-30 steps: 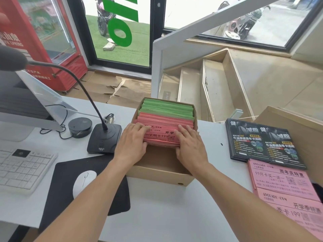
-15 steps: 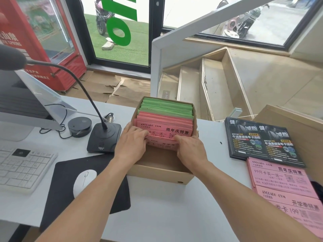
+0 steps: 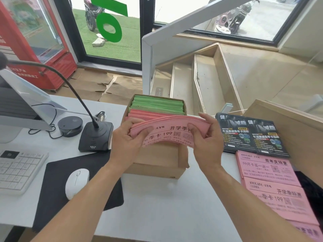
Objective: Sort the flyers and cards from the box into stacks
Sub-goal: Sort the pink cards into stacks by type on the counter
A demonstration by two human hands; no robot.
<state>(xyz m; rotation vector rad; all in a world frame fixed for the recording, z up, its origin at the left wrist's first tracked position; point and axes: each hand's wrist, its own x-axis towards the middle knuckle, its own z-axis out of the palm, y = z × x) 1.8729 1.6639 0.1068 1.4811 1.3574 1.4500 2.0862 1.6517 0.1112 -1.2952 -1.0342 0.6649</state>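
Both hands hold a bowed bundle of pink flyers (image 3: 167,132) just above the box (image 3: 157,165) — the left hand (image 3: 128,142) and right hand (image 3: 203,137) each in a pinching grip on one end, probably to square it for the matching pink stack (image 3: 277,199) on the surface (image 3: 157,206).

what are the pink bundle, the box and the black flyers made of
Pink bundle: thin matte paper, it seems; it bows between both hands' grip. Box: brown corrugated cardboard by its look, dull with raw-cut edges. Black flyers: likely coated paper, printed dark with a slight sheen.
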